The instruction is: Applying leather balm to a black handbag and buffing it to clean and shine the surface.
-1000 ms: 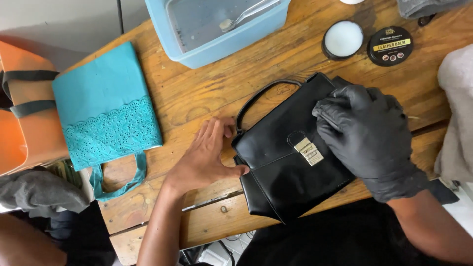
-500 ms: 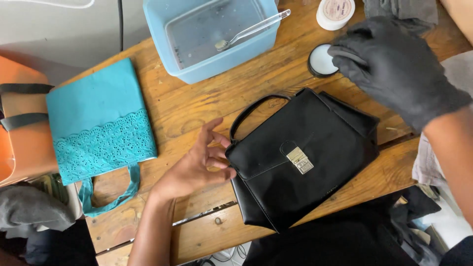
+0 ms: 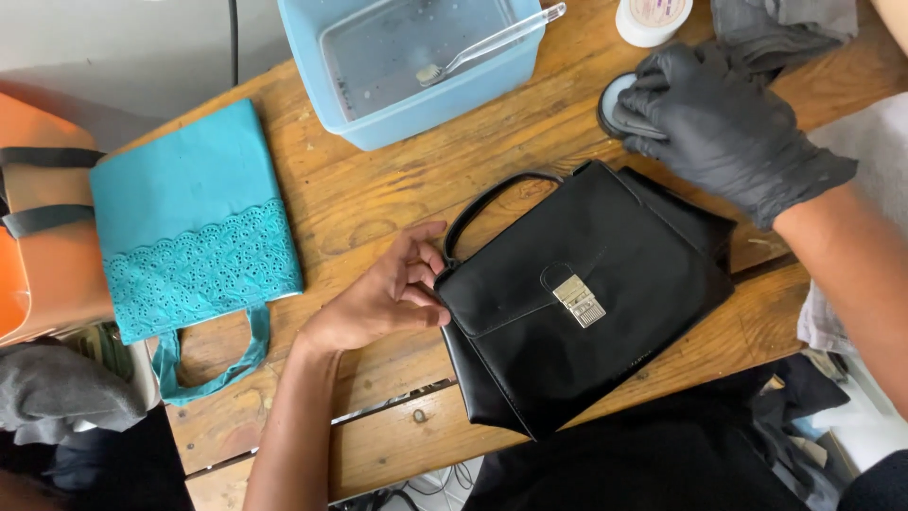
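Note:
A black leather handbag (image 3: 577,303) with a silver clasp lies flat on the wooden table (image 3: 378,189), handle toward the far side. My bare left hand (image 3: 383,298) rests on the table with its fingertips against the bag's left edge. My right hand (image 3: 728,123), in a black glove, is beyond the bag's far right corner. Its curled fingers are down on a small round open tin (image 3: 611,97). Something grey shows under the fingertips, but I cannot tell whether they grip it.
A pale blue tub (image 3: 416,57) with a clear-handled brush inside stands at the far edge. A white round jar (image 3: 653,17) and a grey cloth (image 3: 785,28) sit at the far right. A teal lace-trimmed bag (image 3: 194,227) and an orange bag (image 3: 43,246) lie to the left.
My gloved right hand has lifted off the black handbag and moved away to the round tin at the far right. My left hand has stayed at the bag's left edge.

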